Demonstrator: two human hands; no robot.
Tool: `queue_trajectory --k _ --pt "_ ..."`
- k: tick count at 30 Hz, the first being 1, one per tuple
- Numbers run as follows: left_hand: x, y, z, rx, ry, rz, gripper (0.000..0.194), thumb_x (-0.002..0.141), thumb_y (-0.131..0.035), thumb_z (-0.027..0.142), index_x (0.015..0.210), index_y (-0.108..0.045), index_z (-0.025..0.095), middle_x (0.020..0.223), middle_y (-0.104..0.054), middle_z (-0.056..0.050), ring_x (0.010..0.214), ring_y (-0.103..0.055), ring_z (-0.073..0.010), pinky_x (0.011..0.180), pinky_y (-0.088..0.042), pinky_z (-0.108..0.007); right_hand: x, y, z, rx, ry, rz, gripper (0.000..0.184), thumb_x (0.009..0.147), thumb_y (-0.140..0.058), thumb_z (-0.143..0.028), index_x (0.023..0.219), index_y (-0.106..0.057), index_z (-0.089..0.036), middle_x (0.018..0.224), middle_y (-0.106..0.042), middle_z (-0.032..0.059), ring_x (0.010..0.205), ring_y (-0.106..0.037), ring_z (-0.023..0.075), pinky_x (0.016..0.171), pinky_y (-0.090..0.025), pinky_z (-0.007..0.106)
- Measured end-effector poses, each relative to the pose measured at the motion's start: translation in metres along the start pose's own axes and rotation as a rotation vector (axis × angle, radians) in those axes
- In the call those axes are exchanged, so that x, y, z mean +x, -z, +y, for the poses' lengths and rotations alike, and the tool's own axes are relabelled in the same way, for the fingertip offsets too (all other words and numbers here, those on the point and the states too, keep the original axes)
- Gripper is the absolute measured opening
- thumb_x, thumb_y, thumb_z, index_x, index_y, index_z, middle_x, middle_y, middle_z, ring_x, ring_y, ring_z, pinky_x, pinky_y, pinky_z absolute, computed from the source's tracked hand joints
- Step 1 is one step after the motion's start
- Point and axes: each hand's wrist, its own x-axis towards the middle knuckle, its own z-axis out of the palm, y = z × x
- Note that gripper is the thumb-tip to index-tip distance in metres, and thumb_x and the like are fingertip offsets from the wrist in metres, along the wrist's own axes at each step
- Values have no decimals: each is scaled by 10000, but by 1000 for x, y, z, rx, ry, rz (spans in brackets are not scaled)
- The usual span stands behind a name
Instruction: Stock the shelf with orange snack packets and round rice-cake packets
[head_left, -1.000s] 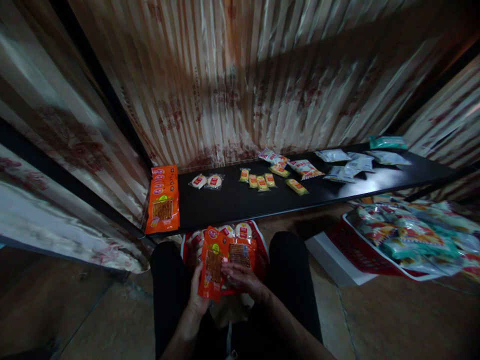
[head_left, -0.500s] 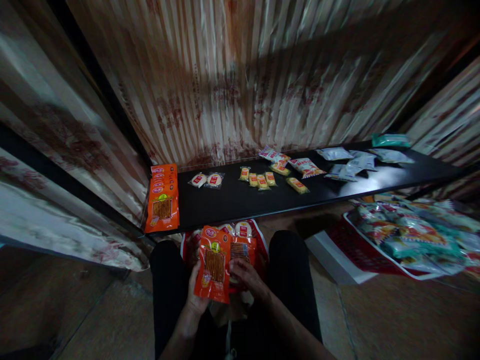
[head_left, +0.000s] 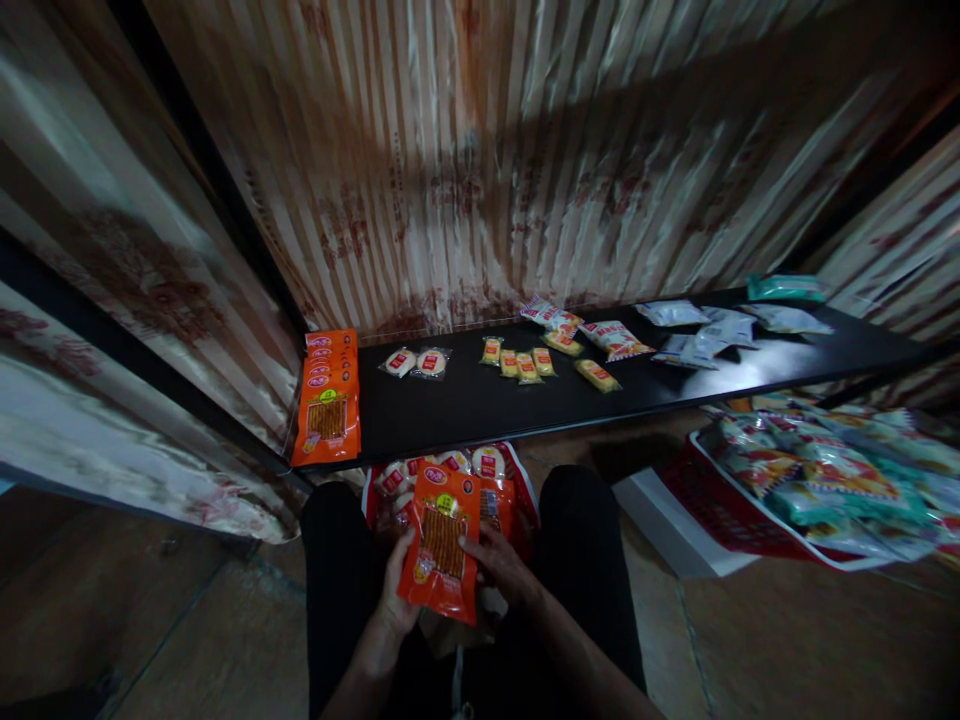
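Above my lap I hold an orange snack packet (head_left: 442, 545) with a clear window showing brown sticks. My left hand (head_left: 396, 592) is closed on its left edge, thumb in front. On the right edge, my right hand (head_left: 504, 562) grips it with the thumb over the front; its other fingers are hidden behind. Another orange packet (head_left: 498, 502) shows partly behind the first, inside a red basket (head_left: 529, 480) between my knees. Round white packaged snacks (head_left: 489, 463) lie in that basket too.
On the black shelf (head_left: 420, 420) ahead lie a row of overlapping orange packets (head_left: 328, 415), two round white snacks (head_left: 431, 363), small yellow packs (head_left: 527, 368), white-and-red bags (head_left: 616, 340) and pale bags (head_left: 726, 328). Right, a second red basket (head_left: 686, 490) is heaped with bags.
The held packet has shifted slightly right and down. My right thumb now lies over its front edge, where before the hand was beside it at the packet behind.
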Motion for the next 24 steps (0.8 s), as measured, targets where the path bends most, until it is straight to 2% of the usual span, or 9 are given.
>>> queue_trajectory --k 4,8,11,16,24 --pt "-1 0 1 3 57 -20 373 547 -754 369 820 -663 132 800 -718 -111 996 -622 -329 916 -457 -420 -5 0 -4 33 -19 -93 428 533 -797 -493 764 -667 -158 618 -648 -4 523 -550 120 498 -407 242" --pt "-5 -3 4 -39 90 -79 332 578 -727 331 830 -664 125 814 -719 -110 981 -630 -317 902 -467 -413 -9 0 -7 102 -25 -197 442 550 -798 -472 847 -699 -160 773 -713 54 694 -650 218 686 -490 365" --pt "-7 -6 6 -54 114 -105 350 601 -700 326 872 -664 108 844 -719 -112 979 -631 -313 883 -478 -413 -9 -1 -8 168 -23 -231 468 559 -800 -456 904 -703 -155 839 -726 85 753 -674 262 775 -489 432" --pt "-5 -7 5 -65 120 -146 344 587 -672 316 873 -673 125 860 -722 -103 973 -628 -323 868 -477 -415 -9 0 -9 226 -23 -227 423 590 -795 -430 904 -712 -160 891 -733 104 870 -673 296 872 -461 463" --pt "-2 -5 2 -86 155 -119 380 587 -661 299 922 -657 117 878 -717 -115 961 -631 -334 865 -467 -443 -1 9 0 298 -67 -250 431 680 -735 -435 978 -688 -127 923 -729 139 964 -653 320 950 -399 515"
